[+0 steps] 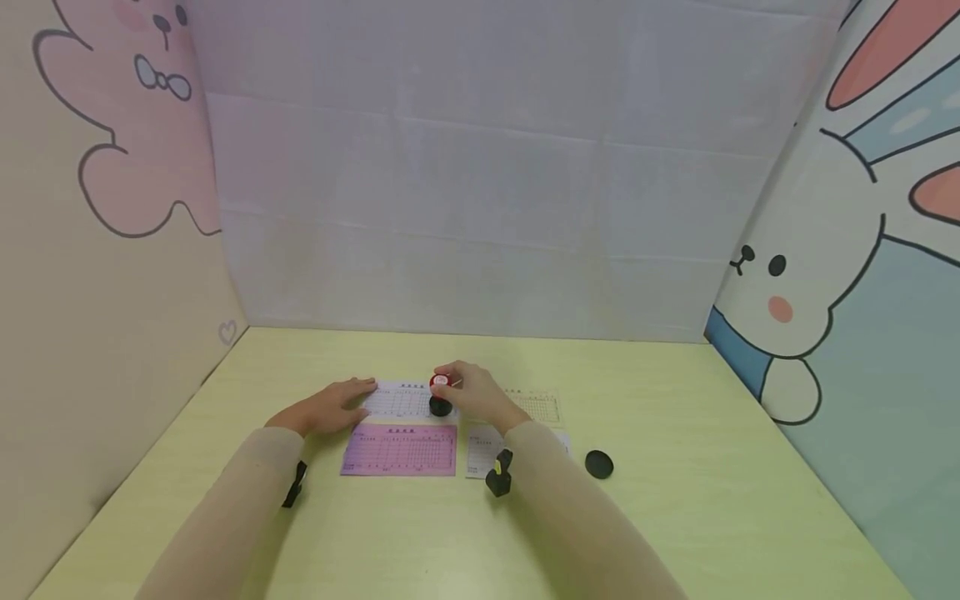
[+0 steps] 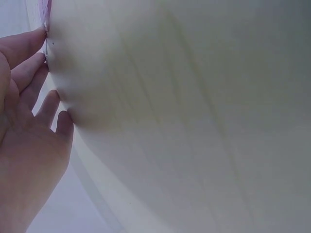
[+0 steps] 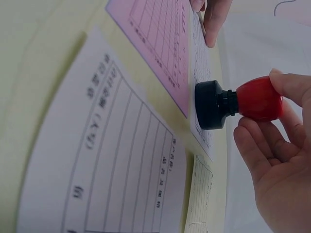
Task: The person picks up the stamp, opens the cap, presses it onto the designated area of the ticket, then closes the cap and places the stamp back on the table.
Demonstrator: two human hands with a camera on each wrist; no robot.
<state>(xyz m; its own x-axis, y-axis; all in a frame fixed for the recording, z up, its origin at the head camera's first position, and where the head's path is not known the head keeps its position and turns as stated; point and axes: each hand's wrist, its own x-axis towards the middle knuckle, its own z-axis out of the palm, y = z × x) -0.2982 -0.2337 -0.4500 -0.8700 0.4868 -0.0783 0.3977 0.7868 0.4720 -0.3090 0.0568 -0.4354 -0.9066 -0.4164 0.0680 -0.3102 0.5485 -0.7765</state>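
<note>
My right hand (image 1: 480, 393) pinches the red knob of a round stamp (image 3: 258, 98) between thumb and fingers. The stamp's black base (image 3: 209, 105) stands upright on the white printed form (image 1: 397, 400) at the back left, near its right end. My left hand (image 1: 330, 407) lies at that form's left edge, fingers spread and fingertips down on the paper and table. Just in front of the white form is a pink printed form (image 1: 401, 450). In the left wrist view, the left hand (image 2: 34, 121) shows relaxed fingers touching the tabletop.
A second white form (image 1: 480, 454) lies partly under my right forearm. Behind it is a yellowish form (image 1: 538, 407), partly hidden by the right hand. To the right, a round black cap (image 1: 599, 464) rests on the pale table (image 1: 712, 500). Walls enclose the table's back and sides.
</note>
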